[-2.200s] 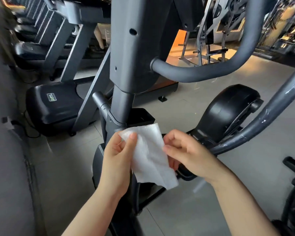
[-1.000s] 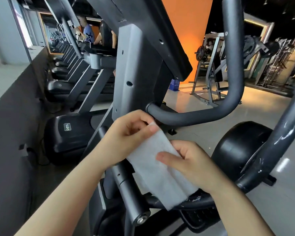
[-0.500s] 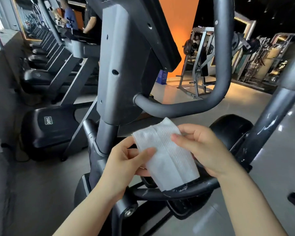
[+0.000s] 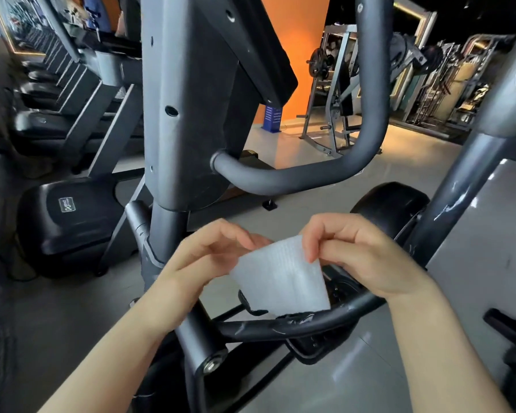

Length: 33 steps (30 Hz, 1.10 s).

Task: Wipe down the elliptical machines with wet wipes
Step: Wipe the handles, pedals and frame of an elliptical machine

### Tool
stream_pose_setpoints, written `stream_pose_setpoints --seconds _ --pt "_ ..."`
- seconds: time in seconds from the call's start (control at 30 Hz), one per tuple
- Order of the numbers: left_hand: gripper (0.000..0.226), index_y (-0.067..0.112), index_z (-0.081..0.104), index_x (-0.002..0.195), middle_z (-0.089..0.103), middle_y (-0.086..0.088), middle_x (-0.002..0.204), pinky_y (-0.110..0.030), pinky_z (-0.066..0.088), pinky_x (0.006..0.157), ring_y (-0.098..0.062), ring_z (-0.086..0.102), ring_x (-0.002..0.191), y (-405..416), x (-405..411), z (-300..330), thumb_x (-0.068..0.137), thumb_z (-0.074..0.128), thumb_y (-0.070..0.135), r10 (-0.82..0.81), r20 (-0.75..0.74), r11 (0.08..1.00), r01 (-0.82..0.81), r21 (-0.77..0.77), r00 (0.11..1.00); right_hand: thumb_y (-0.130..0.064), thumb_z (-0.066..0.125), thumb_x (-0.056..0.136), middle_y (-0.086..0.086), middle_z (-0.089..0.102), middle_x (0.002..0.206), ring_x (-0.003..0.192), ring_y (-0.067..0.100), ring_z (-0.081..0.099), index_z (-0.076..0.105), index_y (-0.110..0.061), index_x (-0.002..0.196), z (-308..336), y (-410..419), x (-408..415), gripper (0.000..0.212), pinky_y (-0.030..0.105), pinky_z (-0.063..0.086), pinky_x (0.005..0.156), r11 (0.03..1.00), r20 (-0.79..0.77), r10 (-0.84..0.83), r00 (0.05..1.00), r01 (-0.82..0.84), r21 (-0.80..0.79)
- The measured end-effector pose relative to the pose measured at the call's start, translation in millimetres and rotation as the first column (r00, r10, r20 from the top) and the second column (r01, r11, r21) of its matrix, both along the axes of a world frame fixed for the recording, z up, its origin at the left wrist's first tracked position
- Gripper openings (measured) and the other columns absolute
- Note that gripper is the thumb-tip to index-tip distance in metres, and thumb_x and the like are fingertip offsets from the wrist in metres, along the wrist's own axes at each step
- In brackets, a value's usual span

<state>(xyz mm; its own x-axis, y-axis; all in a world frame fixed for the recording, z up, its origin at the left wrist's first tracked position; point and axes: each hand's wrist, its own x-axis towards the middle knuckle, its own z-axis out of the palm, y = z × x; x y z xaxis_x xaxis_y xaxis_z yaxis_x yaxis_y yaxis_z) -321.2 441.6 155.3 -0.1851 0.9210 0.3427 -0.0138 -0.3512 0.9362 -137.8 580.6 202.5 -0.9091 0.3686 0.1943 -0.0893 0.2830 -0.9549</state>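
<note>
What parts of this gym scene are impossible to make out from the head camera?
Head view, the only one:
- White textured wet wipe: motion-blurred; its far side is turned away.
- Left hand: fingertips blurred, so its grip on the wipe is unclear.
- Right hand: its palm faces away.
- Dark grey elliptical machine: console cut off by the top edge.
- Label on the black treadmill hood: too small to read.

Two bare forearms reach forward from the bottom of the view, angled in toward each other. The left hand (image 4: 203, 257) is raised with its back toward the viewer, fingers curled inward, pinching one top edge of a white wipe (image 4: 280, 278). The right hand (image 4: 358, 251), just beside it, curls its thumb and fingers around the wipe's other top edge.
</note>
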Motion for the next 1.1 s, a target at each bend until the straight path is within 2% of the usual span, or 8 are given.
stream_pose_setpoints --seconds 0.2,0.33,0.43,0.53,0.73,0.87,0.93,1.1 --pt "0.013 0.018 0.075 0.084 0.07 -0.003 0.072 -0.015 0.046 0.062 -0.009 0.06 0.064 30 26 12 0.072 0.073 0.014 0.025 0.044 0.989 -0.018 -0.144 0.999 -0.013 0.057 0.085 -0.005 0.06 0.075 0.07 0.005 0.054 0.061 -0.013 0.097 -8 9 1 0.013 0.013 0.042 0.065 0.996 -0.084 0.022 0.996 -0.029 -0.086" --pt "0.003 0.022 0.07 0.07 0.069 -0.008 0.072 -0.023 0.046 0.055 -0.016 0.059 0.061 42 37 21 0.069 0.072 0.025 0.245 0.174 0.969 -0.236 -0.071 0.954 -0.053 0.09 0.055 0.009 0.065 0.1 0.095 0.021 0.064 0.063 -0.024 0.124 -25 4 -7 0.079 0.026 0.052 0.081 0.893 -0.223 -0.119 0.967 0.006 -0.45" --pt "0.01 0.02 0.069 0.077 0.07 -0.017 0.081 -0.031 0.05 0.065 -0.023 0.063 0.07 48 42 29 0.074 0.073 0.028 0.305 0.218 0.951 -0.309 -0.019 0.927 -0.046 0.093 0.049 0.009 0.071 0.11 0.105 0.022 0.066 0.075 -0.021 0.107 -34 -7 -20 0.067 0.038 0.045 0.095 0.817 -0.22 -0.204 0.954 0.042 -0.575" --pt "0.013 0.018 0.069 0.075 0.069 -0.014 0.077 -0.023 0.05 0.059 -0.02 0.062 0.068 52 43 40 0.076 0.081 0.023 0.332 0.207 0.935 -0.35 0.054 0.92 -0.028 0.082 0.07 0.008 0.073 0.104 0.097 0.016 0.068 0.077 -0.021 0.101 -20 -12 -28 0.032 0.031 0.048 0.084 0.783 -0.294 -0.322 0.9 0.078 -0.617" --pt "0.015 0.021 0.066 0.072 0.069 -0.008 0.076 -0.031 0.048 0.064 -0.018 0.063 0.072 59 21 64 0.071 0.077 0.031 0.322 0.136 0.915 -0.345 0.211 0.937 -0.011 0.077 0.074 0.008 0.075 0.098 0.087 0.017 0.071 0.078 -0.018 0.093 28 -13 -44 0.02 0.029 0.058 0.073 0.847 -0.35 -0.394 0.85 0.188 -0.497" --pt "0.015 0.025 0.064 0.07 0.067 0.002 0.072 -0.022 0.047 0.058 -0.009 0.062 0.067 72 -2 90 0.078 0.075 0.03 0.309 -0.026 0.892 -0.28 0.355 0.951 -0.027 0.066 0.075 0.006 0.075 0.091 0.083 0.02 0.07 0.073 -0.01 0.093 53 -13 -57 0.026 0.036 0.056 0.072 0.819 -0.324 -0.555 0.766 0.434 -0.376" --pt "0.019 0.025 0.062 0.068 0.065 0.007 0.069 -0.017 0.045 0.057 -0.006 0.059 0.065 80 -15 101 0.081 0.077 0.028 0.268 -0.055 0.892 -0.226 0.391 0.962 -0.036 0.062 0.074 0.004 0.074 0.085 0.078 0.02 0.068 0.073 -0.014 0.089 63 -17 -58 0.029 0.034 0.054 0.054 0.787 -0.279 -0.616 0.737 0.554 -0.273" --pt "0.019 0.024 0.063 0.071 0.065 0.013 0.067 -0.018 0.046 0.06 -0.005 0.059 0.065 101 -46 118 0.084 0.074 0.015 0.16 -0.186 0.913 -0.074 0.401 0.969 -0.031 0.061 0.075 0.004 0.076 0.097 0.088 0.017 0.073 0.079 -0.021 0.08 80 -30 -69 0.022 0.033 0.056 0.049 0.743 -0.269 -0.668 0.694 0.602 -0.291"
